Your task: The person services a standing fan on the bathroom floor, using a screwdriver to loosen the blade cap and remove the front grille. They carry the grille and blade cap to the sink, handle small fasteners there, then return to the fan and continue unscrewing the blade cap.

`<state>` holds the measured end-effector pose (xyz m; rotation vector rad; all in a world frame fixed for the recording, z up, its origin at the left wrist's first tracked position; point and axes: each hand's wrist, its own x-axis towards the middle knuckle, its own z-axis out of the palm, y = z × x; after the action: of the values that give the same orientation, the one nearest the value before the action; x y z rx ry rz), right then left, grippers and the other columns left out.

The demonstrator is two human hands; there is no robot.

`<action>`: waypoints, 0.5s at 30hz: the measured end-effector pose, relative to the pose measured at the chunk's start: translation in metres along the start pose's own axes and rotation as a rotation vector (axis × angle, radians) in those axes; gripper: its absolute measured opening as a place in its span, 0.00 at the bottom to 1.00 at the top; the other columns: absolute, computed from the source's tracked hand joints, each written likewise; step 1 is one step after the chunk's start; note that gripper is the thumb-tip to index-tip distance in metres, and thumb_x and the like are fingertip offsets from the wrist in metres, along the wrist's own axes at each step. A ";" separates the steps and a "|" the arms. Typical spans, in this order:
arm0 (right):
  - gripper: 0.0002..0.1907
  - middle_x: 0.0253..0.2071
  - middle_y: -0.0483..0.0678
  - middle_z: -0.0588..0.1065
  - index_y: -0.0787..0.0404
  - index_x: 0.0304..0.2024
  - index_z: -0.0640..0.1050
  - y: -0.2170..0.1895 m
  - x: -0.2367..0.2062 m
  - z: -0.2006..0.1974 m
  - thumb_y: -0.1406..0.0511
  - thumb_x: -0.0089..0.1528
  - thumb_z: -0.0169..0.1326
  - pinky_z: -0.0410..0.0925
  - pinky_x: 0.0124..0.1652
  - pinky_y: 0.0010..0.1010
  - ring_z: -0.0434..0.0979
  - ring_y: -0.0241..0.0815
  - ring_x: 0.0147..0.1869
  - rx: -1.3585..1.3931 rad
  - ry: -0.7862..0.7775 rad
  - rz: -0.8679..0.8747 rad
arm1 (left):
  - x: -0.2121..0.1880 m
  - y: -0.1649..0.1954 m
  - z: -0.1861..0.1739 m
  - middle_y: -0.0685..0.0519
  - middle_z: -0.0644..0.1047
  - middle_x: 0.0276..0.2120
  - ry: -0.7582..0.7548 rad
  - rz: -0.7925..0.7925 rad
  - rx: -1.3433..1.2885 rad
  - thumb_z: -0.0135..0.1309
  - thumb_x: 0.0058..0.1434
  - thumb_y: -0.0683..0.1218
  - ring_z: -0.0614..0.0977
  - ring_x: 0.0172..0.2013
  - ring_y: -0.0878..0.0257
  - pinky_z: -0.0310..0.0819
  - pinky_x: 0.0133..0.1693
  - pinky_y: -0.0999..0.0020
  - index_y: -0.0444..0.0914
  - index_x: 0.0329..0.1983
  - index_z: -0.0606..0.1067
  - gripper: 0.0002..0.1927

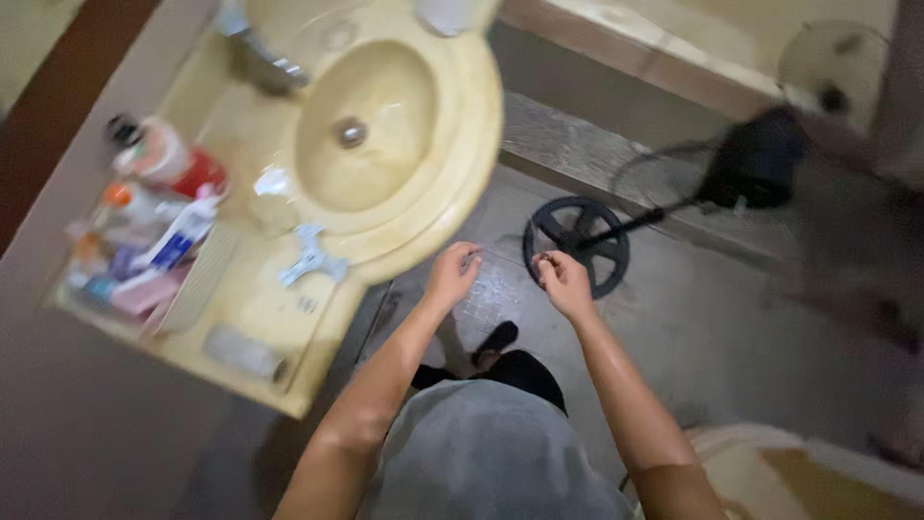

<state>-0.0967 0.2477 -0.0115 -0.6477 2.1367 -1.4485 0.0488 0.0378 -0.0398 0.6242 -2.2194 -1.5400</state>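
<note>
Both hands are raised just in front of the yellow basin (pixel 385 125), fingers pinched narrow: the left hand (pixel 452 274) and right hand (pixel 563 281) each seem to nip something tiny (too blurred to name). It could slip and fall beyond the basin's rim toward the dark floor drain grate (pixel 576 246).

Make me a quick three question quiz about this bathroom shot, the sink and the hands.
1. True or false: both hands touch the sink.
2. What stands on the floor beyond the right hand? A) bucket B) black fan C) stool
3. On which side of the basin do the toiletries sit in the picture?

Key: 1. False, the left hand and the right are raised clear of it. 2. B, the black fan. 3. The left.
</note>
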 end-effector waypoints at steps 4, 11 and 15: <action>0.12 0.26 0.44 0.73 0.65 0.42 0.81 0.034 -0.019 -0.093 0.66 0.69 0.47 0.67 0.33 0.26 0.71 0.32 0.30 -0.015 0.177 0.096 | 0.027 0.046 0.078 0.47 0.81 0.47 -0.137 0.100 0.003 0.56 0.62 0.42 0.84 0.44 0.53 0.78 0.43 0.64 0.38 0.49 0.80 0.12; 0.11 0.26 0.42 0.74 0.65 0.43 0.79 0.102 -0.021 -0.239 0.65 0.70 0.47 0.70 0.33 0.25 0.74 0.31 0.30 0.120 0.311 0.123 | 0.087 0.109 0.227 0.48 0.81 0.45 -0.239 0.172 -0.072 0.56 0.65 0.41 0.83 0.38 0.58 0.78 0.39 0.68 0.37 0.49 0.80 0.10; 0.12 0.28 0.42 0.75 0.66 0.45 0.78 0.125 -0.012 -0.318 0.63 0.70 0.48 0.69 0.32 0.25 0.74 0.31 0.30 0.113 0.321 0.162 | 0.119 0.137 0.308 0.49 0.81 0.43 -0.317 0.055 -0.105 0.56 0.64 0.42 0.82 0.34 0.60 0.77 0.37 0.69 0.37 0.50 0.80 0.12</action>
<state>-0.2996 0.5231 -0.0231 -0.2038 2.2600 -1.6576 -0.2338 0.2540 -0.0087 0.3018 -2.3354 -1.8186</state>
